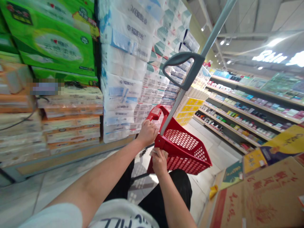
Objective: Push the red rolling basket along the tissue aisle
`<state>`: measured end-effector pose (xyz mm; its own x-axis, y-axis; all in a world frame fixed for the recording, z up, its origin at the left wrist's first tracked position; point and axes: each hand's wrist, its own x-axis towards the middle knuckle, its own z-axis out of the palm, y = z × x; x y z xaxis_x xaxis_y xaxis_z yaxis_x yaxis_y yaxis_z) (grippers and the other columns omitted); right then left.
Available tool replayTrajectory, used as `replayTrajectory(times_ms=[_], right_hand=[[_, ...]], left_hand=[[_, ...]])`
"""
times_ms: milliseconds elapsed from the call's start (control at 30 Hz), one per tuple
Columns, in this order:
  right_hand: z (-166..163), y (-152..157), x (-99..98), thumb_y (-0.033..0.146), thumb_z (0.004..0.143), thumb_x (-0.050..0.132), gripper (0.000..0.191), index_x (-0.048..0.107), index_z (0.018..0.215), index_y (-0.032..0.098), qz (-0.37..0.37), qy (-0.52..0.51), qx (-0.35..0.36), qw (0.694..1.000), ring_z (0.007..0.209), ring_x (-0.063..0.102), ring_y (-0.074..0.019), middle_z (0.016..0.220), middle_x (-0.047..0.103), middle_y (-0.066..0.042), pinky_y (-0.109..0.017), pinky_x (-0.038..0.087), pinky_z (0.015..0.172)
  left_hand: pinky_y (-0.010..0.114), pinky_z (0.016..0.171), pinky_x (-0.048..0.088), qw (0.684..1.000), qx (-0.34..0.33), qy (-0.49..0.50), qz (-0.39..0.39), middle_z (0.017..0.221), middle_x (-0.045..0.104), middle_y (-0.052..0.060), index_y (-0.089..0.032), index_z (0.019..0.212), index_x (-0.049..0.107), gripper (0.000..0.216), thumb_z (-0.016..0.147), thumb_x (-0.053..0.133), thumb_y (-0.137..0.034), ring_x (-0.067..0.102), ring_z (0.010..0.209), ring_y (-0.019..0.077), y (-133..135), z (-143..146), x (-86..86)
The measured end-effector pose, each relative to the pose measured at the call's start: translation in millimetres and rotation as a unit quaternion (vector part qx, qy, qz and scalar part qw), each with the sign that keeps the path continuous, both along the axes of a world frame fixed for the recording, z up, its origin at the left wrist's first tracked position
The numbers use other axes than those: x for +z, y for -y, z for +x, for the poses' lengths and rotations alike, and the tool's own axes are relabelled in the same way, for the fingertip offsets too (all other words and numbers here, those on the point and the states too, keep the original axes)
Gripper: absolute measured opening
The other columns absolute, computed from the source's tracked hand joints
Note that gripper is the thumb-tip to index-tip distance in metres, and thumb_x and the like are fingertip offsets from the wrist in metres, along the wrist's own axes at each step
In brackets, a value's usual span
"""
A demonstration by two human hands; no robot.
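Observation:
A red plastic rolling shopping basket (pixel 187 161) with holed sides stands tilted in front of my knees. Its grey pull bar (pixel 174 109) rises up to a dark grey loop grip (pixel 196 71). My left hand (pixel 148 131) is closed on the basket's near upper end, just below a red carry handle (pixel 155 113). Lower down, my right hand (pixel 159 161) has its fingers bent round a small pale crumpled cloth or tissue (pixel 164 153), pressed against the basket's near side. The fingertips of both hands are partly hidden.
Stacked tissue packs (pixel 123 85) and green packs (pixel 54 41) line the left side. Cardboard boxes (pixel 268 190) stand close on the right. Farther back run stocked shelves (pixel 237 110). Pale floor tiles (pixel 201 183) lie beneath the basket.

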<state>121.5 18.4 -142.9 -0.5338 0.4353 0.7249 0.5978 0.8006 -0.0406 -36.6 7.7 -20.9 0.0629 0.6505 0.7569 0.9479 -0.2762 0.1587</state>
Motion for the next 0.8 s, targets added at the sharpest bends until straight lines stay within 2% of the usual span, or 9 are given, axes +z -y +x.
replayTrajectory(times_ms=[200, 333, 467, 567, 700, 800], right_hand=[[-3, -1, 24.6, 0.019, 0.094, 0.048, 0.023, 0.070, 0.099, 0.022, 0.040, -0.068, -0.028, 0.997, 0.101, 0.052, -0.0205, 0.114, 0.062, -0.008, -0.035, 0.037, 0.093], [-3, 4, 30.3, 0.021, 0.093, 0.051, 0.020, 0.071, 0.093, 0.023, 0.041, -0.069, -0.029, 0.996, 0.094, 0.055, -0.0191, 0.107, 0.064, -0.006, -0.035, 0.040, 0.089], [-6, 5, 45.6, 0.020, 0.093, 0.048, 0.022, 0.070, 0.097, 0.020, 0.037, -0.168, -0.012, 0.985, 0.107, 0.055, -0.0206, 0.116, 0.060, -0.010, -0.038, 0.043, 0.094], [-5, -3, 60.0, 0.022, 0.094, 0.045, 0.025, 0.066, 0.106, 0.016, 0.015, -0.243, -0.008, 0.970, 0.116, 0.052, -0.0220, 0.122, 0.057, -0.014, -0.041, 0.043, 0.100], [6, -13, 64.1, 0.026, 0.094, 0.042, 0.030, 0.062, 0.113, 0.015, -0.025, -0.259, -0.044, 0.965, 0.111, 0.054, -0.0223, 0.114, 0.063, -0.014, -0.043, 0.046, 0.097], [3, -13, 70.4, 0.027, 0.093, 0.043, 0.028, 0.064, 0.108, 0.017, -0.053, -0.253, -0.061, 0.964, 0.104, 0.056, -0.0216, 0.107, 0.066, -0.011, -0.043, 0.045, 0.096]], left_hand=[[0.047, 0.095, 0.033, 1.000, 0.004, -0.008, 0.015, 0.081, 0.062, 0.007, -0.020, 0.068, 0.061, 0.037, 0.094, 0.035, -0.025, 0.047, 0.085, 0.0217, 1, 0, -2.4], [0.047, 0.094, 0.033, 1.000, 0.001, -0.020, 0.013, 0.080, 0.062, 0.006, -0.020, 0.068, 0.061, 0.037, 0.094, 0.035, -0.025, 0.047, 0.084, 0.0217, 4, -1, -1.4], [0.047, 0.095, 0.033, 1.000, -0.004, -0.021, 0.020, 0.080, 0.062, 0.006, -0.020, 0.069, 0.061, 0.035, 0.093, 0.037, -0.024, 0.047, 0.086, 0.0221, 6, -2, -2.1], [0.047, 0.096, 0.033, 0.999, -0.001, -0.018, 0.028, 0.079, 0.061, 0.006, -0.020, 0.069, 0.061, 0.034, 0.093, 0.037, -0.024, 0.048, 0.086, 0.0219, 7, -3, -3.7], [0.047, 0.096, 0.033, 0.999, -0.003, -0.019, 0.030, 0.077, 0.061, 0.006, -0.019, 0.069, 0.062, 0.035, 0.093, 0.037, -0.024, 0.049, 0.085, 0.0221, 11, -3, -3.7], [0.047, 0.095, 0.033, 0.999, -0.008, -0.028, 0.028, 0.078, 0.063, 0.006, -0.019, 0.069, 0.062, 0.035, 0.093, 0.036, -0.024, 0.049, 0.085, 0.0218, 14, -4, -2.2]])
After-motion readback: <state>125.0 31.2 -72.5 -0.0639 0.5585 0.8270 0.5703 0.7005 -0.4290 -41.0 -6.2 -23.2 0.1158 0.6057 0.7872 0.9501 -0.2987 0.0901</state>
